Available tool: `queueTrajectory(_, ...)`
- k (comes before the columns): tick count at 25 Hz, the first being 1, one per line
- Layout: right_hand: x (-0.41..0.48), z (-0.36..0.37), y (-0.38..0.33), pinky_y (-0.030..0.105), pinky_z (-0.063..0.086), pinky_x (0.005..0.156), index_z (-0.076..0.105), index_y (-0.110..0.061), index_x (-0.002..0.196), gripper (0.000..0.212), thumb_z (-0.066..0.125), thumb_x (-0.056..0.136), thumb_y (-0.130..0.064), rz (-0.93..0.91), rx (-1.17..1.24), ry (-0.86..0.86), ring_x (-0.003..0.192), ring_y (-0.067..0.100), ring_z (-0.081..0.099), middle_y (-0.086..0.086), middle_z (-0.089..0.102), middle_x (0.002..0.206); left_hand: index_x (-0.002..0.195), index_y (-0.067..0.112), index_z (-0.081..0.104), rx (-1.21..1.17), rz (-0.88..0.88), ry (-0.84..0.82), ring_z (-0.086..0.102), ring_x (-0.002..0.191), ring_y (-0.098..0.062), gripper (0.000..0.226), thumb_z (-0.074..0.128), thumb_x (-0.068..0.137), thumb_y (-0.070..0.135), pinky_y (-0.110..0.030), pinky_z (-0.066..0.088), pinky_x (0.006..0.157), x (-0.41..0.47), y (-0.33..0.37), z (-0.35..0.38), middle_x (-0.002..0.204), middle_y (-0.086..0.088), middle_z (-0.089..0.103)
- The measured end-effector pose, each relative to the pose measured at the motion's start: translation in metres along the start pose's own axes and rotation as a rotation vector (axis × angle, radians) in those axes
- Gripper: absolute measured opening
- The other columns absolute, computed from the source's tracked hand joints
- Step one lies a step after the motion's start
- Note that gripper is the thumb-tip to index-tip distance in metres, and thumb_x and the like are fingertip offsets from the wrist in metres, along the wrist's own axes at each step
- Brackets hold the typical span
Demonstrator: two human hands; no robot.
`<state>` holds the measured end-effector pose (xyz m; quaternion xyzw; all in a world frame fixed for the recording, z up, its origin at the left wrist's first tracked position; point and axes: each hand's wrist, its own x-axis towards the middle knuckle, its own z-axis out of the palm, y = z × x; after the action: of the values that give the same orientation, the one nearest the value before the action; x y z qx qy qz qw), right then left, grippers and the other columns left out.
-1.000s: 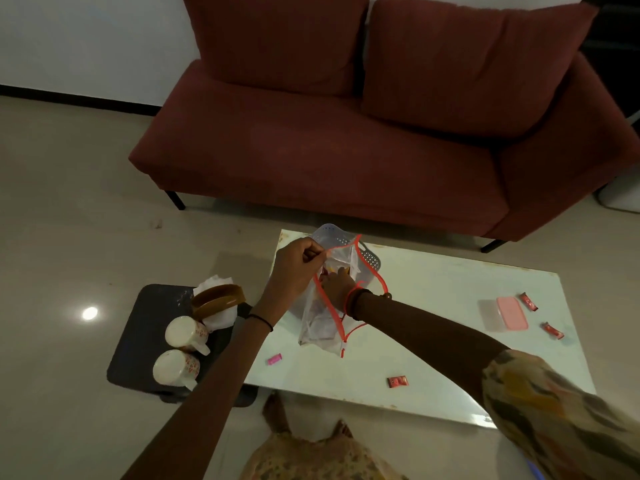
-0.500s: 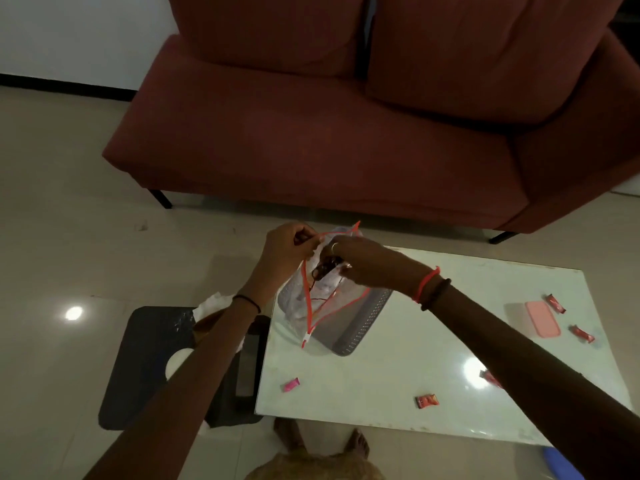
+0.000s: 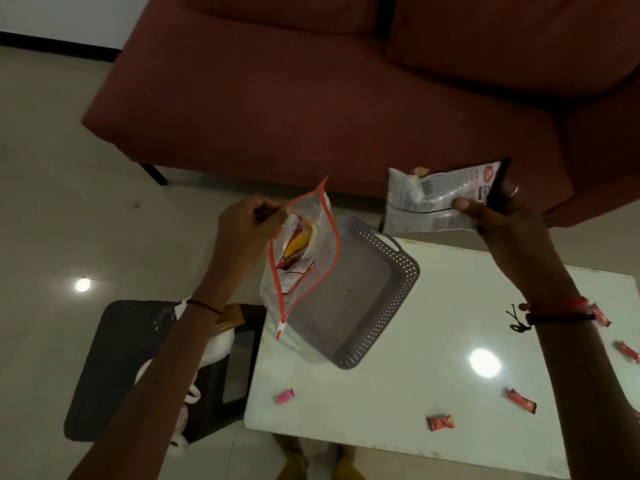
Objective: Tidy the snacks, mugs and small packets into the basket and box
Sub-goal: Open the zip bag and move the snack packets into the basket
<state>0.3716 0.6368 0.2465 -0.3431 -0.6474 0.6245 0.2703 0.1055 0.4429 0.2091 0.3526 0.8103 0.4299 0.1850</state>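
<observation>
My left hand (image 3: 246,230) pinches the top edge of a clear zip pouch (image 3: 299,254) with red trim, held up over the left end of the grey perforated basket (image 3: 391,296). Red and yellow snack packets still sit inside the pouch. My right hand (image 3: 502,216) holds a silver snack packet (image 3: 440,199) up above the basket's far right corner. The basket lies on the white table (image 3: 433,368) and holds only a few crumbs. Small wrapped sweets lie loose on the table: a pink one (image 3: 286,396) and red ones (image 3: 440,422) (image 3: 521,400) (image 3: 628,351).
A dark low stool (image 3: 117,358) stands left of the table, with white mugs (image 3: 214,348) and a brown box (image 3: 230,315) partly hidden behind my left arm. A red sofa (image 3: 311,98) runs along the far side. My feet show under the table's near edge.
My right hand has come out of the pouch with the silver snack packet and swung it up to the right. The left hand keeps the pouch raised. The view has tilted down and closer.
</observation>
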Motion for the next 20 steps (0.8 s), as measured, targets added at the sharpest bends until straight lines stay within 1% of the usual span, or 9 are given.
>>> queueTrajectory(1, 0.007, -0.011, 0.025, 0.020, 0.059, 0.079, 0.071, -0.026, 0.108, 0.040, 0.080, 0.071, -0.039, 0.040, -0.139, 0.082, 0.101, 0.013, 0.072, -0.005, 0.075, 0.108, 0.091, 0.008, 0.068, -0.003, -0.007, 0.034, 0.057, 0.062, 0.000, 0.018, 0.064, 0.086, 0.025, -0.002, 0.043, 0.058, -0.003, -0.003, 0.003, 0.075, 0.001, 0.065)
queueTrajectory(3, 0.024, -0.025, 0.084, 0.035, 0.060, 0.082, 0.072, -0.014, 0.107, 0.040, 0.080, 0.073, -0.033, 0.174, -0.491, 0.214, 0.095, 0.024, 0.072, 0.007, 0.076, 0.102, 0.092, 0.009, 0.068, -0.012, -0.014, 0.076, 0.059, 0.062, 0.000, 0.014, 0.064, 0.087, 0.021, -0.002, 0.044, 0.060, -0.008, -0.007, 0.010, 0.076, 0.002, 0.064)
queueTrajectory(4, 0.032, -0.027, 0.112, 0.037, 0.057, 0.084, 0.071, -0.007, 0.108, 0.041, 0.080, 0.074, -0.029, 0.240, -0.650, 0.224, 0.094, 0.029, 0.071, 0.014, 0.075, 0.102, 0.093, 0.011, 0.068, -0.009, -0.011, 0.094, 0.060, 0.062, 0.002, 0.013, 0.063, 0.087, 0.021, -0.001, 0.045, 0.061, -0.010, -0.008, 0.013, 0.074, 0.006, 0.064)
queueTrajectory(6, 0.045, -0.022, 0.162, 0.032, 0.049, 0.085, 0.068, -0.001, 0.112, 0.042, 0.078, 0.078, -0.023, 0.344, -0.816, 0.140, 0.100, 0.032, 0.067, 0.020, 0.071, 0.110, 0.095, 0.014, 0.066, -0.004, 0.003, 0.133, 0.061, 0.063, 0.008, 0.011, 0.063, 0.088, 0.021, 0.000, 0.046, 0.063, -0.012, -0.009, 0.016, 0.074, 0.010, 0.063)
queueTrajectory(9, 0.060, -0.015, 0.220, 0.035, 0.047, 0.093, 0.063, 0.003, 0.116, 0.043, 0.076, 0.080, -0.018, 0.492, -0.818, 0.067, 0.109, 0.035, 0.063, 0.022, 0.067, 0.119, 0.097, 0.007, 0.067, -0.009, -0.005, 0.193, 0.063, 0.067, -0.006, 0.019, 0.062, 0.088, 0.023, -0.007, 0.050, 0.066, -0.013, -0.016, 0.021, 0.082, -0.004, 0.067)
queueTrajectory(11, 0.065, -0.013, 0.248, 0.036, 0.048, 0.094, 0.062, 0.003, 0.118, 0.044, 0.076, 0.080, -0.016, 0.514, -0.832, 0.034, 0.110, 0.035, 0.063, 0.022, 0.066, 0.120, 0.097, 0.004, 0.066, -0.003, -0.022, 0.227, 0.065, 0.071, -0.024, 0.023, 0.062, 0.088, 0.025, -0.026, 0.056, 0.071, -0.013, -0.020, 0.024, 0.085, -0.010, 0.069)
queueTrajectory(13, 0.069, -0.011, 0.265, 0.037, 0.049, 0.092, 0.061, 0.002, 0.117, 0.042, 0.074, 0.082, -0.017, 0.493, -0.836, 0.038, 0.109, 0.035, 0.063, 0.021, 0.066, 0.120, 0.097, 0.002, 0.066, 0.010, -0.027, 0.234, 0.066, 0.072, -0.030, 0.025, 0.062, 0.088, 0.025, -0.042, 0.057, 0.074, -0.015, -0.022, 0.027, 0.085, -0.012, 0.069)
queueTrajectory(16, 0.073, -0.011, 0.282, 0.041, 0.052, 0.091, 0.061, 0.000, 0.116, 0.037, 0.070, 0.085, -0.019, 0.452, -0.832, 0.072, 0.107, 0.036, 0.064, 0.021, 0.067, 0.119, 0.097, 0.000, 0.066, 0.014, -0.029, 0.228, 0.065, 0.073, -0.031, 0.026, 0.062, 0.088, 0.024, -0.046, 0.057, 0.076, -0.020, -0.020, 0.032, 0.085, -0.011, 0.068)
queueTrajectory(20, 0.078, -0.008, 0.289, 0.044, 0.051, 0.090, 0.061, -0.002, 0.114, 0.036, 0.067, 0.087, -0.025, 0.382, -0.998, 0.017, 0.109, 0.036, 0.059, 0.020, 0.067, 0.115, 0.099, -0.001, 0.066, 0.030, -0.049, 0.203, 0.066, 0.078, -0.035, 0.027, 0.062, 0.087, 0.023, -0.049, 0.057, 0.080, -0.025, -0.019, 0.040, 0.089, -0.015, 0.069)
